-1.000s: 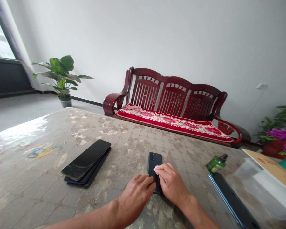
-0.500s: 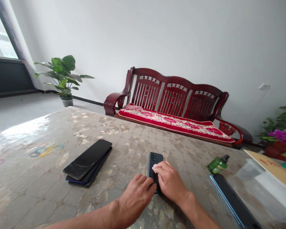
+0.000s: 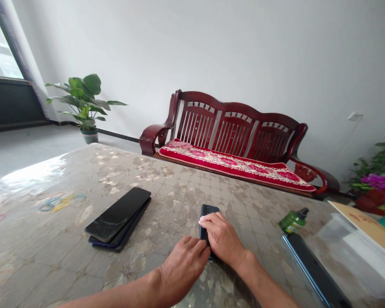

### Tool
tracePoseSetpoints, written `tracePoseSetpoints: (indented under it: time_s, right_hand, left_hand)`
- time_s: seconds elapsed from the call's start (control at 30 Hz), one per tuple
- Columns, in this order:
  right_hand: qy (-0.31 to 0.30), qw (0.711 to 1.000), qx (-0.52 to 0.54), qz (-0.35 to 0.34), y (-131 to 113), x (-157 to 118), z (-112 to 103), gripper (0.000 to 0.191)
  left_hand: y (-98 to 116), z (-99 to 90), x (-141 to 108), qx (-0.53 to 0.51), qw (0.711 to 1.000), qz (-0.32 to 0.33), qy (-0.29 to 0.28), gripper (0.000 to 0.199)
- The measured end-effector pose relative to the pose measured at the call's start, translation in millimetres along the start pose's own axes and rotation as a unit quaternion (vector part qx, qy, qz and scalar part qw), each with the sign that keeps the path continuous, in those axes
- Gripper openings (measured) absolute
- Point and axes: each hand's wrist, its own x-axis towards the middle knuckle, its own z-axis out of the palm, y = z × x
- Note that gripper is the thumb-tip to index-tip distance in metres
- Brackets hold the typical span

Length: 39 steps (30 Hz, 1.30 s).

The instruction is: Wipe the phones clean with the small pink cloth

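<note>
Left hand (image 3: 186,262) curled low against dark phone (image 3: 209,209), grip unclear, right hand (image 3: 223,238) arched across it, pinching pink wad (image 3: 201,220)

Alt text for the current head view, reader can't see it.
A person's right hand holds a small pale-pink cloth against a dark phone lying camera side up, with the left hand at its near end. On the patterned table, stacked phones lie left and a green bottle right; a dark-red wooden bench stands behind.
</note>
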Motion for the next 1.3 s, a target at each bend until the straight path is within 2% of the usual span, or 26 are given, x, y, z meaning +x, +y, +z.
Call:
tracePoseSetpoints:
  time_s: [0.17, 0.43, 0.67, 0.93, 1.03, 1.2, 1.3]
  right_hand:
    - [-0.037, 0.998, 0.039, -0.018, -7.8, -12.6, -7.9, 0.03]
    - [0.021, 0.999, -0.004, 0.041, 2.8, -11.5, -4.5, 0.036]
    - [-0.011, 1.0, 0.021, 0.014, -8.7, -24.5, -11.2, 0.034]
    - [0.05, 0.995, -0.043, 0.072, 22.3, -4.7, -0.8, 0.037]
    - [0.035, 0.997, -0.035, 0.067, 16.4, -8.0, -3.9, 0.04]
    - [-0.024, 1.0, 0.008, 0.016, 0.2, -23.6, -17.1, 0.037]
    - [-0.01, 1.0, 0.006, 0.019, 5.8, -24.8, -18.2, 0.036]
  left_hand:
    - [0.3, 2.4, 1.1, 0.002, 1.0, 0.0, 0.001, 0.016]
    - [-1.1, 0.7, -0.4, -0.005, 1.0, -0.002, 0.014, 0.018]
    - [0.4, -0.9, 0.4, -0.014, 1.0, -0.009, 0.006, 0.017]
    - [-2.8, -1.5, -2.7, -0.02, 1.0, -0.005, -0.002, 0.021]
    - [-2.6, 0.1, -2.8, -0.017, 1.0, -0.006, -0.001, 0.02]
    - [-0.8, -0.2, -0.8, -0.008, 1.0, -0.007, 0.0, 0.018]
    - [-0.8, -1.5, -0.5, -0.01, 1.0, -0.007, 0.006, 0.017]
